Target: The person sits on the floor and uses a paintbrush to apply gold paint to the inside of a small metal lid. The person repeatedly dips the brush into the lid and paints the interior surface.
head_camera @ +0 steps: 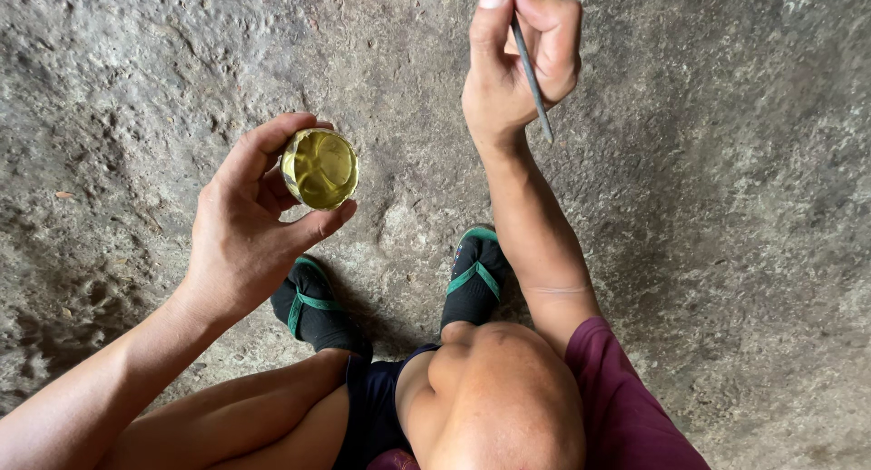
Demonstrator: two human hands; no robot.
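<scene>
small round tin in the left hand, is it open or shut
Open: the small round tin in the left hand has no lid, and its yellowish inside faces the camera.

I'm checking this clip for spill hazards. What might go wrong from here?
1. The left hand holds the small open tin of yellow liquid by fingertips alone, above the floor; a slip or tilt might spill it.
2. The right hand pinches a thin dark stick near its upper end; it may drop onto the feet below.
</scene>
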